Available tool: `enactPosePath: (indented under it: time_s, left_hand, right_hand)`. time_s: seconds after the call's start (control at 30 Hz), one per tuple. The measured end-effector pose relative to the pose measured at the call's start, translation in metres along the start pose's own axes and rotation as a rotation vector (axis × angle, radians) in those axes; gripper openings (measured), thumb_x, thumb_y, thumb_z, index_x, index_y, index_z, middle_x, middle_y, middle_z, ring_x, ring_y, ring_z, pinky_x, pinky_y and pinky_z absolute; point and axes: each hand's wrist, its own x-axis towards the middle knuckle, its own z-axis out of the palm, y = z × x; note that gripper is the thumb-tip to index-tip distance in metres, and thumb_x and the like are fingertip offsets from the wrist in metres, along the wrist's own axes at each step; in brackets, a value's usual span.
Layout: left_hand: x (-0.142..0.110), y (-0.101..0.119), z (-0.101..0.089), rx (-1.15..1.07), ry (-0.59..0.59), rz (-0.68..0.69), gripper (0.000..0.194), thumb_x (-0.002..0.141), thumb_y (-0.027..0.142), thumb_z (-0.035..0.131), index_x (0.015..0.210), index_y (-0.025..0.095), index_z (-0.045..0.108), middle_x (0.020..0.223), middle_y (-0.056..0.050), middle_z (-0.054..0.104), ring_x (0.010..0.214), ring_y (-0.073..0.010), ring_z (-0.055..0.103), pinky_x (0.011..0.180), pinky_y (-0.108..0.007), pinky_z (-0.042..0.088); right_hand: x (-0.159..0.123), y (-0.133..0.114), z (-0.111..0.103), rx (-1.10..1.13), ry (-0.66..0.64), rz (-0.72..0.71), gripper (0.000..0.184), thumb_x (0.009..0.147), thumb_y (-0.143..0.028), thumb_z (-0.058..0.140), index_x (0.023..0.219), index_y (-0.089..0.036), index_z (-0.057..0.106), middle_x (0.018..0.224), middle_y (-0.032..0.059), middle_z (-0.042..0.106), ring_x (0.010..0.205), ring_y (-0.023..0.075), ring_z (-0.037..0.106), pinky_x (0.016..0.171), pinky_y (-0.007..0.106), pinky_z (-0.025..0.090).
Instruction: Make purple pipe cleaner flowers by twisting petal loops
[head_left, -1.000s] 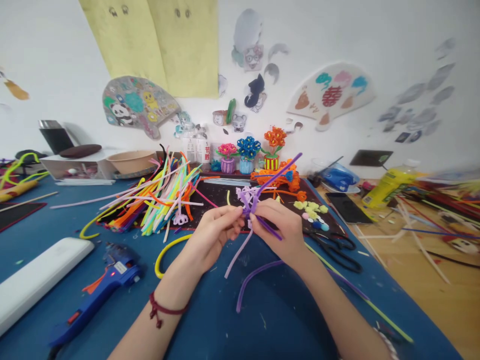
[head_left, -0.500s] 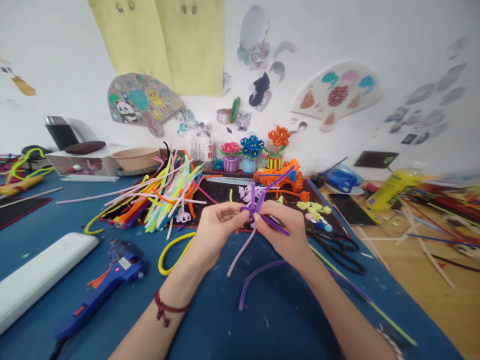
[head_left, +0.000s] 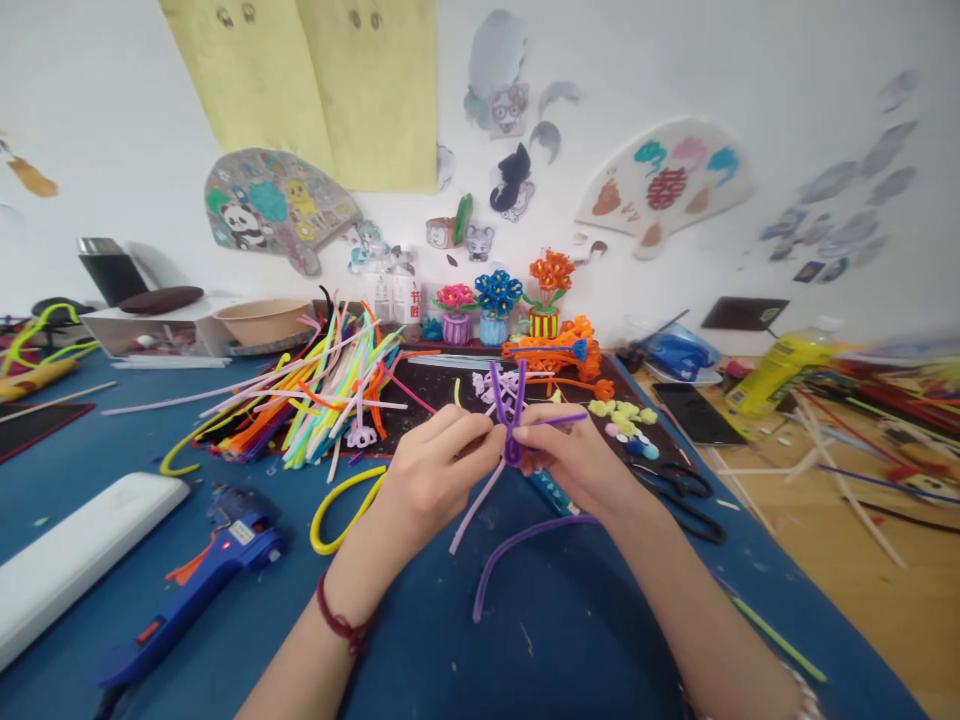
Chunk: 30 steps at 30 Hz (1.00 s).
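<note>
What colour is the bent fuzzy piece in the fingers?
Purple. The fuzzy piece shows best in the head view.

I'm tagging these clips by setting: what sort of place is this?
It looks like a craft workspace, judging by the heap of multicolored pipe cleaners, the blue glue gun and the three pots of handmade-looking flowers.

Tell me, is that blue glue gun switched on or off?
Probably on: the blue glue gun shows a small red light glowing on its body.
</note>
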Motion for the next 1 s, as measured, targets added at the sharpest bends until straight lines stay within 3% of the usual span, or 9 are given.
enactPosePath:
  time_s: [0.1, 0.2, 0.27, 0.33, 0.53, 0.67, 0.8, 0.87, 1.0]
  left_hand:
    - [0.000, -0.003, 0.001, 0.007, 0.012, -0.050, 0.024, 0.091, 0.010, 0.046, 0.097, 0.019, 0.068, 0.085, -0.007, 0.068, 0.076, -0.0157, 0.058, 0.069, -0.028, 0.047]
    - [0.004, -0.002, 0.003, -0.186, -0.008, -0.425, 0.012, 0.089, 0.020, 0.057, 0.092, 0.019, 0.068, 0.082, -0.005, 0.068, 0.073, -0.0145, 0.058, 0.066, -0.026, 0.046]
    - [0.008, -0.001, 0.003, -0.359, -0.063, -0.701, 0.015, 0.087, 0.030, 0.060, 0.085, 0.016, 0.067, 0.074, -0.002, 0.065, 0.064, -0.0127, 0.054, 0.059, -0.024, 0.043]
    - [0.011, 0.002, 0.002, -0.536, -0.093, -0.887, 0.023, 0.086, 0.035, 0.059, 0.078, 0.015, 0.066, 0.068, 0.000, 0.060, 0.060, -0.0112, 0.050, 0.054, -0.022, 0.039]
    - [0.011, 0.007, 0.006, -0.911, -0.033, -1.120, 0.021, 0.080, 0.034, 0.066, 0.079, 0.013, 0.066, 0.072, -0.002, 0.060, 0.061, -0.0098, 0.048, 0.055, -0.021, 0.038]
    - [0.007, 0.004, 0.010, -0.869, -0.017, -1.114, 0.017, 0.077, 0.030, 0.068, 0.081, 0.013, 0.066, 0.071, -0.002, 0.061, 0.064, -0.0117, 0.052, 0.058, -0.023, 0.040]
    - [0.005, 0.003, 0.010, -0.605, -0.045, -0.966, 0.013, 0.080, 0.027, 0.065, 0.082, 0.014, 0.065, 0.062, 0.002, 0.054, 0.055, -0.0102, 0.046, 0.052, -0.023, 0.036]
    - [0.004, 0.004, 0.010, -0.423, -0.032, -0.810, 0.007, 0.083, 0.022, 0.063, 0.082, 0.015, 0.064, 0.063, 0.002, 0.054, 0.056, -0.0103, 0.046, 0.053, -0.023, 0.037]
    - [0.000, 0.005, 0.010, -0.126, 0.044, -0.350, 0.007, 0.086, 0.011, 0.057, 0.084, 0.016, 0.061, 0.078, -0.004, 0.062, 0.071, -0.0136, 0.054, 0.064, -0.026, 0.044]
  right_hand:
    - [0.000, -0.001, -0.002, -0.103, 0.025, -0.072, 0.018, 0.075, -0.025, 0.066, 0.059, -0.017, 0.062, 0.051, -0.0016, 0.058, 0.047, 0.0117, 0.052, 0.047, 0.023, 0.040]
    - [0.000, -0.002, -0.003, -0.409, 0.112, -0.296, 0.017, 0.081, -0.024, 0.061, 0.064, -0.018, 0.061, 0.059, -0.0002, 0.060, 0.054, 0.0134, 0.054, 0.052, 0.025, 0.042]
    - [-0.001, -0.002, -0.002, -0.621, 0.152, -0.486, 0.016, 0.084, -0.022, 0.058, 0.069, -0.019, 0.060, 0.066, 0.0013, 0.061, 0.061, 0.0148, 0.056, 0.058, 0.027, 0.044]
    - [-0.002, -0.001, -0.002, -0.751, 0.142, -0.628, 0.014, 0.087, -0.019, 0.055, 0.074, -0.020, 0.060, 0.072, 0.0029, 0.062, 0.067, 0.0162, 0.058, 0.065, 0.029, 0.047]
    - [-0.002, 0.006, -0.003, -0.914, 0.057, -0.820, 0.015, 0.089, -0.013, 0.050, 0.084, -0.021, 0.063, 0.082, 0.0064, 0.066, 0.080, 0.0192, 0.062, 0.075, 0.032, 0.050]
    - [-0.002, 0.007, -0.001, -0.973, 0.011, -0.829, 0.017, 0.088, -0.012, 0.049, 0.083, -0.020, 0.063, 0.082, 0.0076, 0.066, 0.079, 0.0195, 0.061, 0.073, 0.032, 0.049]
    - [-0.003, 0.004, 0.004, -0.872, 0.066, -0.737, 0.015, 0.087, -0.012, 0.050, 0.076, -0.019, 0.059, 0.073, 0.0042, 0.061, 0.068, 0.0161, 0.056, 0.065, 0.028, 0.046]
    - [-0.004, 0.003, 0.006, -0.792, 0.105, -0.651, 0.015, 0.084, -0.013, 0.054, 0.070, -0.019, 0.058, 0.066, 0.0016, 0.058, 0.060, 0.0141, 0.052, 0.059, 0.026, 0.043]
    - [-0.002, 0.005, 0.005, -0.524, 0.093, -0.390, 0.016, 0.081, -0.018, 0.058, 0.066, -0.018, 0.060, 0.062, 0.0002, 0.058, 0.057, 0.0137, 0.051, 0.055, 0.025, 0.042]
